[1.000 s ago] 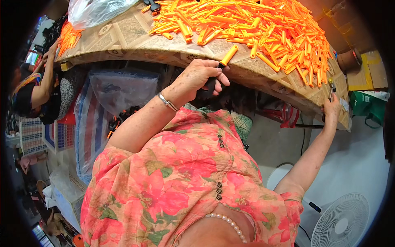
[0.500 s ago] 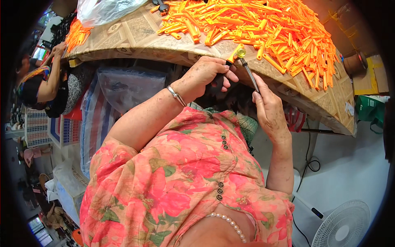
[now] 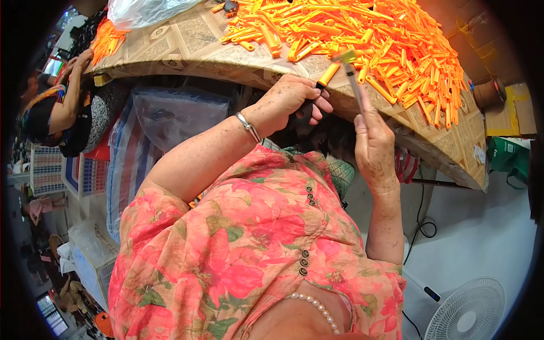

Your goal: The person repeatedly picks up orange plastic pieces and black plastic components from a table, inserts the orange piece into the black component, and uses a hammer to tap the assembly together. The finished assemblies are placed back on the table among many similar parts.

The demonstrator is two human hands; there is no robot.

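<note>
My left hand is closed around a black part whose lower portion my fingers hide. An orange plastic handle sticks up out of that black part, just past the table's near edge. In my right hand is a small hammer with a metal shaft and a yellowish, see-through head, slightly smeared by motion. The hammer's head is raised above and to the right of the handle's tip, apart from it. Behind both hands, a large heap of orange plastic handles covers the table.
The table has a patterned cover and a curved-looking near edge. A clear plastic bag and black parts lie toward its far side. At left, a co-worker's hands are near a smaller orange pile. A white fan stands lower right.
The hammer has lifted off the orange handle's tip and swung up and to the right with my right hand. My left hand keeps its hold, nearly still.
</note>
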